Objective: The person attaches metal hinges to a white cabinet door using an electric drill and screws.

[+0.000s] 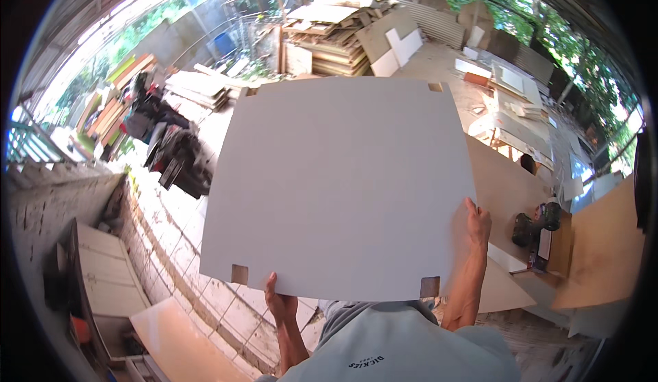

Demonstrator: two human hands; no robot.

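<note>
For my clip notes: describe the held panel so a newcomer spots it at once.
From the stack of boards at the top centre, drop to the picture's middle. The large, pale grey panel there has the left hand at its near edge and the right hand at its right edge. Unlike the stack, it is held up, with a small brownish square near each corner.

The left hand (281, 304) is clasped in a pinching grip, its thumb (271, 283) pointing up and its fingers mostly hidden. The left forearm (293, 346), bare, rises from the lower edge. The right hand (479, 224) sits higher and well apart, gripping too, its thumb also upward. The bare right forearm (469, 291) slants up and slightly outward to it.
</note>
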